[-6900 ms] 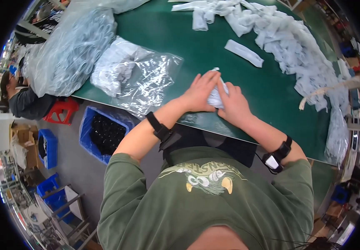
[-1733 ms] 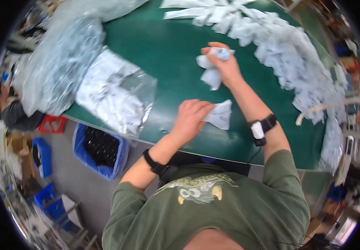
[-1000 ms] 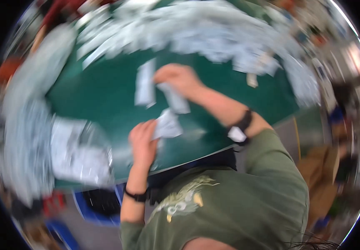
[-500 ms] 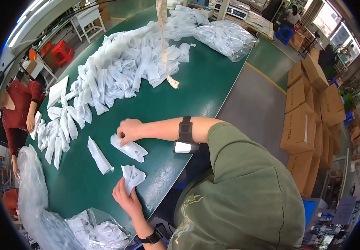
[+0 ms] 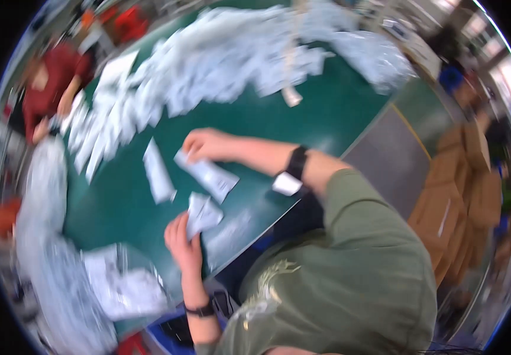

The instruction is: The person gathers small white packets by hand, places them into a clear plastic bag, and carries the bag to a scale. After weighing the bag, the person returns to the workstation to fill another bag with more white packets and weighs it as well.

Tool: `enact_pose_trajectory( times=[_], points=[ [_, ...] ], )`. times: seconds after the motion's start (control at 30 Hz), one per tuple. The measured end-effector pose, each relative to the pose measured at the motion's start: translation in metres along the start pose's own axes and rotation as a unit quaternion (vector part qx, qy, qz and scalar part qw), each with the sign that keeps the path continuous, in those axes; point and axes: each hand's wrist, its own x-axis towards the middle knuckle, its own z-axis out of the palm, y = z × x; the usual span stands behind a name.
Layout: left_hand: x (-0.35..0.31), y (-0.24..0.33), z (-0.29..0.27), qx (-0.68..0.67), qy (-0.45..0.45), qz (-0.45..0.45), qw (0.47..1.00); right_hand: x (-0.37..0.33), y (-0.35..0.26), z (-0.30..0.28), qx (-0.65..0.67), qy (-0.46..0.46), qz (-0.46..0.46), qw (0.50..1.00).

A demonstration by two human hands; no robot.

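Note:
My left hand (image 5: 183, 244) is closed on the end of a small white plastic packet (image 5: 204, 214) that looks folded or crumpled and lies near the table's front edge. Just above it, my right hand (image 5: 209, 145) pinches the far end of a longer white packet (image 5: 213, 178), whose near end rests on the green table. A third slim white packet (image 5: 159, 173) lies flat by itself to the left of that one. The picture is blurred, so the exact finger contact is hard to make out.
A long heap of white packets (image 5: 208, 65) covers the table's far side. A clear bag of packets (image 5: 122, 284) sits at the near left beside long plastic sheeting (image 5: 45, 236). Another bag (image 5: 377, 59) lies far right. A person in red (image 5: 57, 86) works at left; cartons (image 5: 445, 213) stand right.
The whole view has swung, shifting the far heap up and right. Both hands stay at the same packets, and the longer one now lies straighter under my right hand.

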Motion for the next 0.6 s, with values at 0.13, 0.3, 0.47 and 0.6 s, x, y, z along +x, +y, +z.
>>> enact_pose_trajectory(
  times=[0.13,0.3,0.47,0.6],
  points=[
    [0.008,0.006,0.002,-0.026,-0.005,-0.018,0.999,-0.012,-0.033,-0.011,-0.029,-0.036,0.028,0.999],
    [0.001,0.005,-0.004,-0.041,-0.002,-0.044,0.998,-0.01,-0.059,0.032,-0.17,-0.101,-0.108,0.974],
    [-0.007,0.0,-0.004,-0.107,-0.004,-0.072,0.992,-0.032,-0.057,0.025,-0.351,-0.061,0.016,0.934],
    [-0.005,0.004,-0.003,-0.131,0.01,-0.055,0.99,-0.043,-0.038,0.023,-0.4,-0.135,0.01,0.906]
  ],
)
